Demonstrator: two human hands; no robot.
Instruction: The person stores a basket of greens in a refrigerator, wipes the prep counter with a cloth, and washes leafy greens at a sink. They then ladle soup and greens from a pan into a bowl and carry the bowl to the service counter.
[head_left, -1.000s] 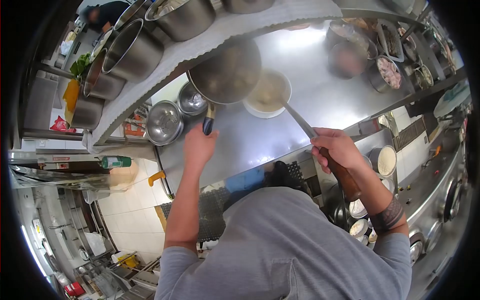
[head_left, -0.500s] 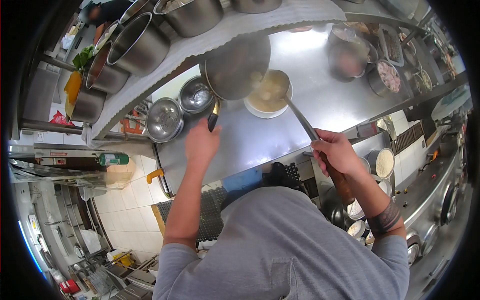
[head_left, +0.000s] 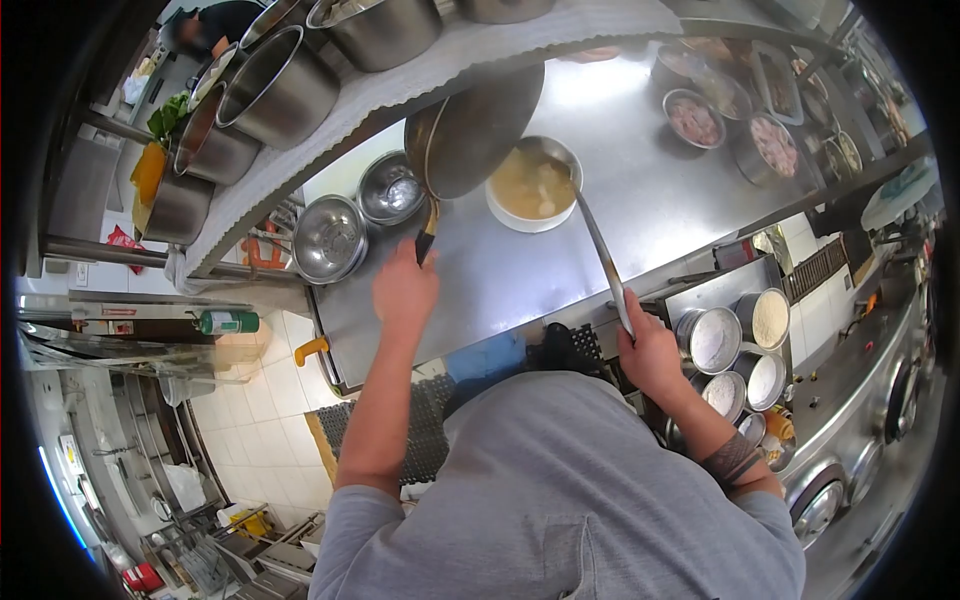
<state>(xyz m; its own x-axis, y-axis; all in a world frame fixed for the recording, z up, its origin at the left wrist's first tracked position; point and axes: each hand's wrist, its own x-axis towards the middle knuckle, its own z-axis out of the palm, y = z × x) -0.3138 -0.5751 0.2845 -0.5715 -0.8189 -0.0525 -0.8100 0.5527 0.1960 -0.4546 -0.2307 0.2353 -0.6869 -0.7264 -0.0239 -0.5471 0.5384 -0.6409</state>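
Observation:
My left hand (head_left: 405, 285) is closed round the handle of a dark wok (head_left: 480, 130). The wok is tipped on its side just left of a white bowl (head_left: 530, 222). Cloudy yellowish soup (head_left: 530, 185) with pale pieces fills much of the bowl. In my right hand (head_left: 650, 345) is the long handle of a metal ladle (head_left: 602, 250), whose far end reaches the bowl's right side. The ladle's head is hard to make out there. Two steel bowls stand left of the wok, a smaller one (head_left: 390, 188) and a larger one (head_left: 330, 238).
A steel counter (head_left: 470, 285) carries the bowls. Above its far side runs a cloth-covered shelf with several steel pots (head_left: 278, 90). Bowls of pale pink meat (head_left: 772, 148) stand at the right. Tubs of white powder (head_left: 715, 340) sit beside my right arm. Another person (head_left: 215, 25) is at upper left.
The wok has tilted to a steeper angle. My right hand has moved down towards my body, and the ladle's head no longer covers the bowl's right half. My left hand has barely moved.

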